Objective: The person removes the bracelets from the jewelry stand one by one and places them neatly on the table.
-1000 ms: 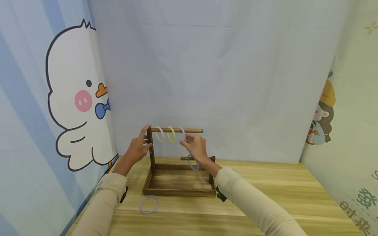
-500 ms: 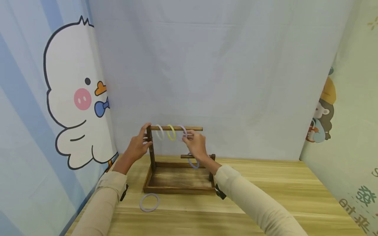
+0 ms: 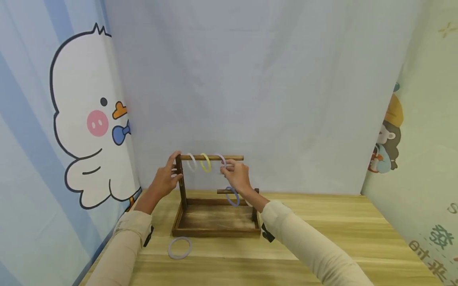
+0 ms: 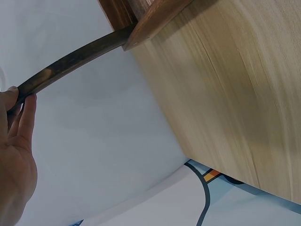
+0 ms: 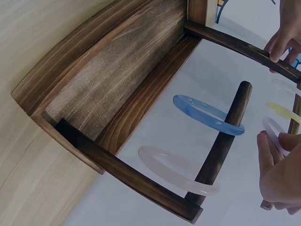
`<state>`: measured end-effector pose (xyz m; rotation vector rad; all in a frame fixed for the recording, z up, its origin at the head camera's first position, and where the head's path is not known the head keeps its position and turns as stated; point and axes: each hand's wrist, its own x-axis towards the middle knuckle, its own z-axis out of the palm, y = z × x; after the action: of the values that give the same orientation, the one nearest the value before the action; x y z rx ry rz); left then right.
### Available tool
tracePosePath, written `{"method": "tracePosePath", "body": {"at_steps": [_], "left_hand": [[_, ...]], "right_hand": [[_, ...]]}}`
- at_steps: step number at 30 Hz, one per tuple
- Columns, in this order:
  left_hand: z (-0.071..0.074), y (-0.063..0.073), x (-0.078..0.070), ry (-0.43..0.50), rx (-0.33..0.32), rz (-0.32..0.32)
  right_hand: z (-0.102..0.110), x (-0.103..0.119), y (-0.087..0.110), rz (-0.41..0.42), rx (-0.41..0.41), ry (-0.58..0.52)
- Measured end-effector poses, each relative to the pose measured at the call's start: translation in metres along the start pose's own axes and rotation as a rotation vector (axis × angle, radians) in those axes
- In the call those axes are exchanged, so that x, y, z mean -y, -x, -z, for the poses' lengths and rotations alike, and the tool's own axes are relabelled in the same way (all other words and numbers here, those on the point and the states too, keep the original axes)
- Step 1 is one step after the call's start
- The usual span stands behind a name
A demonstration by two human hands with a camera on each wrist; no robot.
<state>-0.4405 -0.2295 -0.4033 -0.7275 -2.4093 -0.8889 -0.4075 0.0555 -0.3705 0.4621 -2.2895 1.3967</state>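
A dark wooden bangle stand has a tray base (image 3: 216, 232), a tall left post (image 3: 183, 186) and an upper rod (image 3: 234, 157). My left hand (image 3: 166, 178) grips that post near its top, thumb and fingers on either side. On the upper rod hang a clear whitish bangle (image 3: 192, 163), a yellow bangle (image 3: 205, 163) and a lavender bangle (image 3: 222, 157). My right hand (image 3: 237, 176) pinches the lavender one, the nearest of them to the rod's free end. A blue bangle (image 5: 202, 115) and a pale pink bangle (image 5: 164, 170) hang on the lower rod (image 5: 221, 153).
A pale purple bangle (image 3: 179, 248) lies flat on the wooden table (image 3: 322, 234) in front of the tray's left corner. Behind the stand hangs a grey-white curtain (image 3: 268, 87). Printed cloths with cartoon figures (image 3: 82, 99) close off both sides.
My right hand has shifted slightly up and right, still pinching the lavender bangle on the upper rod. My left hand keeps its grip on the post. The head view has moved a little.
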Motion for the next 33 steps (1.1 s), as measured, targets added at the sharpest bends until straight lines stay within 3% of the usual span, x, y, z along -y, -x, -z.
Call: {"method": "tracePosePath", "body": {"at_steps": [17,33], "left_hand": [[-0.008,0.005,0.001,0.004,-0.002,0.015],[-0.005,0.000,-0.001,-0.027,-0.016,-0.002]], "right_hand": [[0.018,-0.004,0.004,-0.093,0.055,-0.087],[0.036,-0.008,0.002,-0.135,0.055,-0.075]]}}
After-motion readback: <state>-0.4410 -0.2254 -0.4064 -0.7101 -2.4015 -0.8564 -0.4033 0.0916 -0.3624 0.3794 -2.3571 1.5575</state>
